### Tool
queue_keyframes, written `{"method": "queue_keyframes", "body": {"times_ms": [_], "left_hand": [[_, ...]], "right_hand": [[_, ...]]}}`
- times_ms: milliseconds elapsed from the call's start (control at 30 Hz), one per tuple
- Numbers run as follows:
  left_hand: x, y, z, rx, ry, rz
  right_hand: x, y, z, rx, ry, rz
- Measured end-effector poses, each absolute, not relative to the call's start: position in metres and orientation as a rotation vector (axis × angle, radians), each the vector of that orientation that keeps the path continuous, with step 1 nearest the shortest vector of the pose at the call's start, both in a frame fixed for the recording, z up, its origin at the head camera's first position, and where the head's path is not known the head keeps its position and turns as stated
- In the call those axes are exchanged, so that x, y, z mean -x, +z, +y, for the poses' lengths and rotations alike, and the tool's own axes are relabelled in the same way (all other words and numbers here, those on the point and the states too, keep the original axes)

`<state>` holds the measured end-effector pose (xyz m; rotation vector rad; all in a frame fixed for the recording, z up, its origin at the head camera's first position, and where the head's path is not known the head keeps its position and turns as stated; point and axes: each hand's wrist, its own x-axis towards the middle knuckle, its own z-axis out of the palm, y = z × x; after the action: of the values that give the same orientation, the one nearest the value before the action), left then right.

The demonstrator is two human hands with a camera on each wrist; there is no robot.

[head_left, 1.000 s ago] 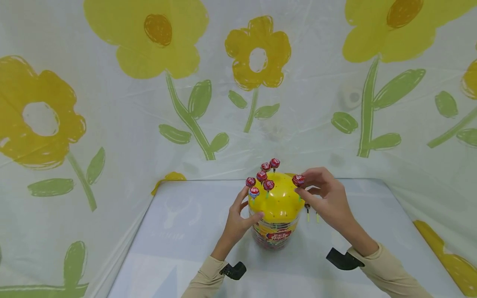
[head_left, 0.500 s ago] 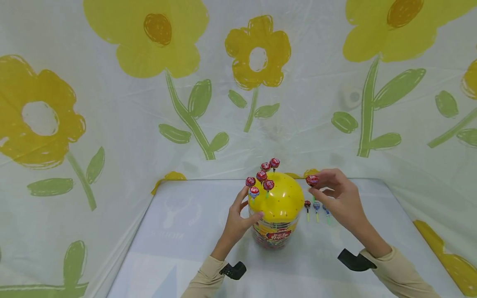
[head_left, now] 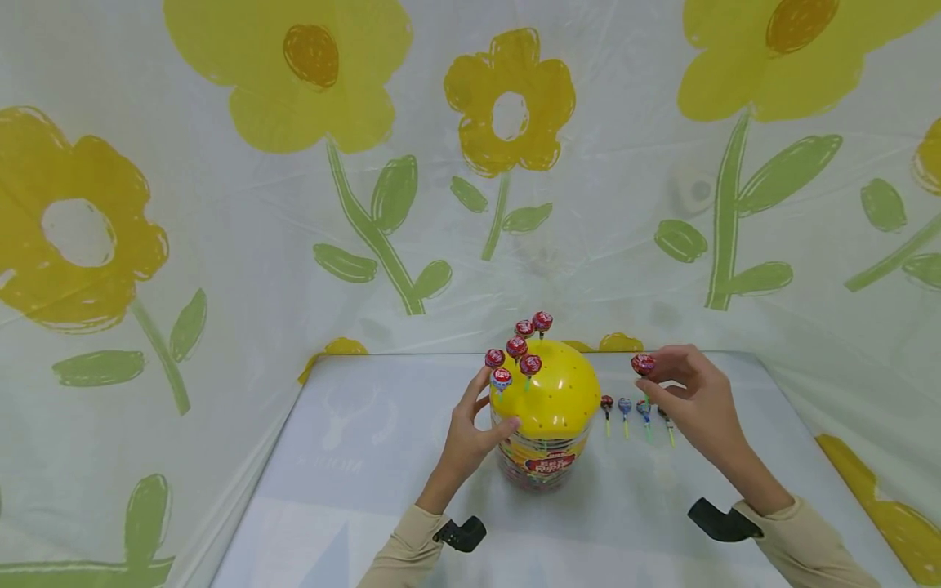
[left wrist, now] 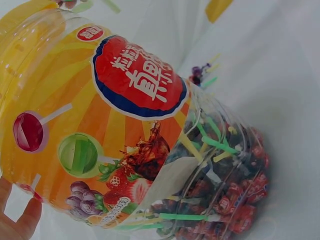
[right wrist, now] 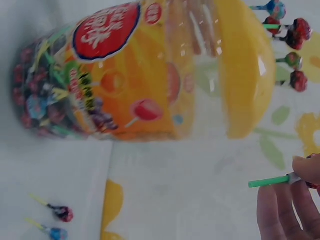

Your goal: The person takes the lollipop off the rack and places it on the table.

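A clear plastic candy jar with a domed yellow lid stands on the table. Several wrapped lollipops stick up from the lid's left and back part, and more lie loose inside the jar, as the left wrist view shows. My left hand grips the side of the lid, thumb in front and fingers at the left. Right of the jar, my right hand pinches a red lollipop by its head in the air. Its green stick points toward the lid side in the right wrist view.
Several lollipops lie in a row on the white table, right of the jar and below my right hand. A flower-printed cloth hangs behind the table's back edge.
My right hand has moved right, away from the lid, carrying the red lollipop. More of the lollipops lying on the table now show. My left hand stays on the lid.
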<state>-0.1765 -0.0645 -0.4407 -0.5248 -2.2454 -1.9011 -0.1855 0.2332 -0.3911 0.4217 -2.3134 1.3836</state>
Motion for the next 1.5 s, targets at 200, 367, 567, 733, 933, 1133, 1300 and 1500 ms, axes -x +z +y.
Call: {"method": "queue_keyframes", "body": {"times_ms": [200, 367, 567, 733, 933, 1133, 1300, 1500], "left_hand": [[0.187, -0.461, -0.065, 0.517, -1.895, -2.225], [0.194, -0.475, -0.067, 0.52, -1.884, -2.2], [0.193, -0.476, -0.068, 0.534, -1.883, -2.182], [0.194, -0.475, -0.069, 0.53, -1.89, -2.207], [0.185, -0.457, -0.069, 0.544, -1.888, -2.247], [0.176, -0.44, -0.069, 0.557, -1.89, -2.233], [0.176, -0.441, -0.069, 0.553, -1.904, -2.228], [0.174, -0.44, -0.065, 0.552, -1.946, -2.23]], "right_hand": [[0.19, -0.41, 0.251, -0.339, 1.346, -2.357], [0.194, -0.424, 0.264, -0.269, 1.317, -2.388], [0.198, -0.439, 0.276, -0.226, 1.287, -2.413], [0.203, -0.456, 0.29, -0.106, 1.264, -2.472], [0.209, -0.475, 0.308, -0.008, 1.267, -2.531], [0.211, -0.487, 0.32, 0.092, 1.269, -2.576], [0.215, -0.502, 0.329, 0.159, 1.266, -2.588], [0.225, -0.527, 0.347, 0.263, 1.25, -2.621]]}}
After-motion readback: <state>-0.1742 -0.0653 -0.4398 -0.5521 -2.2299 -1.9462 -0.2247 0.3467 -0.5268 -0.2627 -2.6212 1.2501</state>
